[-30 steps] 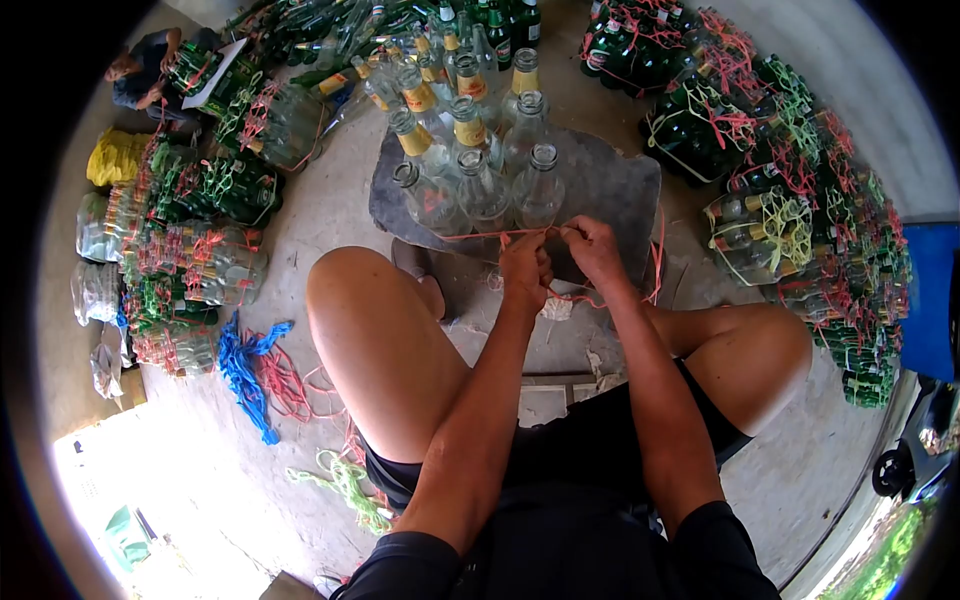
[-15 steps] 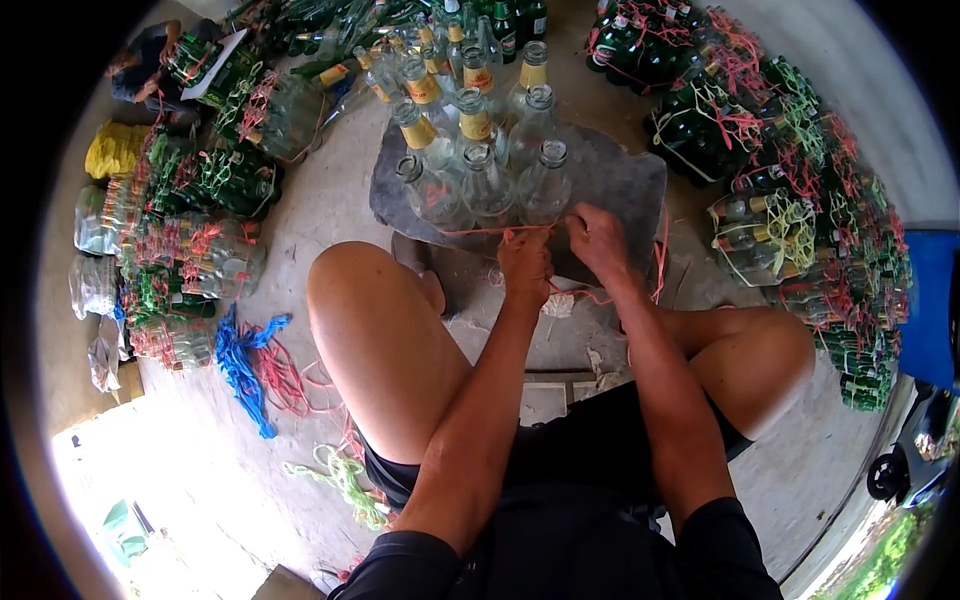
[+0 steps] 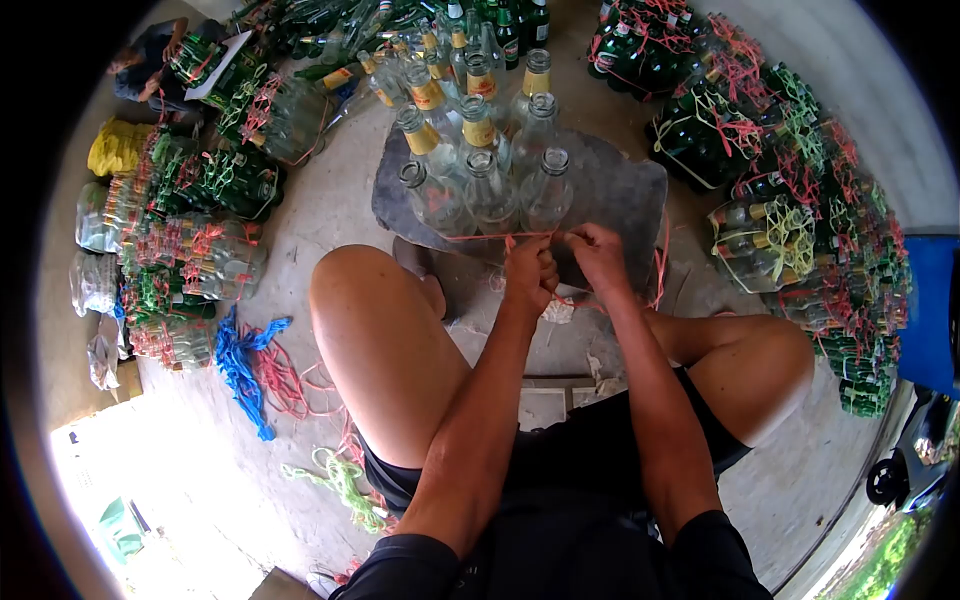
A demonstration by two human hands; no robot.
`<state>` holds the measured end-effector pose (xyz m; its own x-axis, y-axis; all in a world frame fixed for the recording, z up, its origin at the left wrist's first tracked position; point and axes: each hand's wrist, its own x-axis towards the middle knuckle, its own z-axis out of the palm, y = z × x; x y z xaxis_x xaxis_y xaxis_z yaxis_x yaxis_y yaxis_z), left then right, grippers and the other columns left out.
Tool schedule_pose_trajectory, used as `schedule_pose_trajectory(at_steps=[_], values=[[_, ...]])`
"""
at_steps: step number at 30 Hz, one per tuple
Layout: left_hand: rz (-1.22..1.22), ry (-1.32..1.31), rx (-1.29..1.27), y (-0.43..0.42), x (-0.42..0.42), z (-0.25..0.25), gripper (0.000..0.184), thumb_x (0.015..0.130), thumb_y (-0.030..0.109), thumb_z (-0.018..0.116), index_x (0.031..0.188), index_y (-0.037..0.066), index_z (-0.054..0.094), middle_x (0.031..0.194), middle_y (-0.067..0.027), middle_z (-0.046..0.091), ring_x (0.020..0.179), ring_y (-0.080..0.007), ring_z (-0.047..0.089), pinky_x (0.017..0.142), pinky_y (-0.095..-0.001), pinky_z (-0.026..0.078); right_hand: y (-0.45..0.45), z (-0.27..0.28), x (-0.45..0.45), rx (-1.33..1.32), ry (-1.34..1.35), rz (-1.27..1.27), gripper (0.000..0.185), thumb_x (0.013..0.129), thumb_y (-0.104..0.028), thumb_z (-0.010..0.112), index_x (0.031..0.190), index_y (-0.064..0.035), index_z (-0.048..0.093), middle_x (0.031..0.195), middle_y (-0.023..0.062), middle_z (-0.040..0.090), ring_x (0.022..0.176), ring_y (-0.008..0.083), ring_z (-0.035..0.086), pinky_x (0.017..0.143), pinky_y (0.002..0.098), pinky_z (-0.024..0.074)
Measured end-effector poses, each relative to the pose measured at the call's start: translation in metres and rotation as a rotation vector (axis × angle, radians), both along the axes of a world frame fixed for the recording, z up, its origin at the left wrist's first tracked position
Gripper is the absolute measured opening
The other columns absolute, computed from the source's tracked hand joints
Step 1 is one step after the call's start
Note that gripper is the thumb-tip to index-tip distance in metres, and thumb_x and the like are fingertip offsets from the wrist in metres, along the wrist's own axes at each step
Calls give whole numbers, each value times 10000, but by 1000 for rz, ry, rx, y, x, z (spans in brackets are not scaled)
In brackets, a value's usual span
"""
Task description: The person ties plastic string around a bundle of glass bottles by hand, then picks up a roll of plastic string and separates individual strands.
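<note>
Several clear glass bottles (image 3: pixel 490 195) stand upright in a tight group on a dark slab (image 3: pixel 625 195), some with yellow neck labels. A red plastic string (image 3: pixel 475 236) runs around the low front of the group. My left hand (image 3: pixel 530 270) is closed on this string just in front of the nearest bottles. Beside it, to the right, my right hand (image 3: pixel 597 255) pinches the string with thumb and fingers near the front right bottle. A loose length of the string hangs below the hands and off to the right.
Tied bundles of bottles (image 3: pixel 770 235) are piled on the right, and more bundles (image 3: pixel 200 255) on the left. Blue strips (image 3: pixel 240 370), red string (image 3: pixel 285 380) and pale green string (image 3: pixel 345 485) lie on the floor. Another person (image 3: pixel 150 70) sits at the far left.
My right hand has shifted slightly down and turned, its fingers now pointing toward my left hand. My left hand stays at nearly the same spot on the string. The bottles remain standing.
</note>
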<state>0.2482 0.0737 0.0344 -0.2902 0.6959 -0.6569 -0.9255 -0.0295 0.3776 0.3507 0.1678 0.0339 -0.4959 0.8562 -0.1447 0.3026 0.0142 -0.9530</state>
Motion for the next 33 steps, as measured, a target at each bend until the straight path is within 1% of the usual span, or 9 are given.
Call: schedule_pose_trajectory(at_steps=[3, 6, 9, 12, 19, 24, 28, 30, 33], values=[[-38, -55, 19, -1, -1, -5, 158, 1003, 167, 503, 1067, 80, 619, 527, 83, 295, 388, -46, 228, 357, -223, 175, -3, 8, 3, -248, 44, -35, 118, 866, -95, 688, 829, 16, 707, 666, -15, 589, 563, 59, 501, 498, 250, 367], [-73, -78, 33, -2, 0, -8, 157, 1016, 158, 471, 1076, 90, 599, 529, 79, 293, 386, -49, 221, 354, -228, 169, -3, 12, 10, -481, 91, -25, 120, 881, -120, 674, 808, -27, 695, 644, -39, 537, 499, 37, 425, 435, 241, 286], [-85, -124, 66, -1, -3, -11, 145, 1025, 159, 456, 1045, 100, 588, 527, 80, 293, 384, -50, 220, 350, -230, 162, -2, 14, 12, -592, 93, -29, 140, 893, -147, 658, 779, -65, 665, 637, -49, 501, 469, 18, 372, 398, 227, 234], [-127, -206, 119, -2, -6, -15, 134, 1030, 155, 451, 997, 112, 573, 526, 81, 293, 382, -49, 222, 347, -230, 156, 0, 13, 12, -647, 79, 0, 142, 897, -158, 648, 779, -79, 639, 648, -52, 498, 454, 20, 366, 380, 220, 232], [-183, -240, 249, -1, -6, -24, 113, 1031, 161, 494, 949, 118, 558, 530, 82, 291, 378, -47, 217, 347, -232, 153, 0, 11, 11, -702, 67, 26, 120, 894, -162, 649, 812, -76, 638, 658, -45, 517, 453, 24, 370, 380, 215, 228], [-164, -238, 233, 0, -5, -29, 144, 1018, 165, 539, 877, 144, 520, 530, 83, 298, 383, -43, 223, 355, -233, 160, 2, 16, 8, -645, -11, 22, 105, 898, -155, 646, 841, -66, 651, 668, -42, 527, 473, 23, 384, 390, 209, 234], [-128, -191, 215, -2, -2, -27, 200, 996, 159, 585, 824, 175, 483, 533, 89, 308, 390, -38, 236, 361, -232, 161, 0, 23, 6, -601, 10, 44, 119, 903, -177, 659, 887, -59, 666, 677, -39, 530, 490, 19, 389, 394, 212, 233], [-109, -152, 204, -3, 0, -24, 205, 984, 161, 606, 814, 181, 492, 534, 92, 325, 392, -34, 252, 361, -226, 171, 0, 31, 5, -594, 10, 57, 135, 904, -192, 676, 917, -57, 676, 681, -37, 529, 499, 15, 392, 400, 212, 226], [-74, -60, 135, -2, 3, -22, 187, 967, 164, 632, 812, 179, 528, 542, 97, 365, 399, -24, 289, 363, -213, 192, -1, 45, 2, -504, -23, 99, 150, 916, -183, 689, 958, -40, 673, 703, -30, 568, 528, 39, 451, 437, 220, 308]])
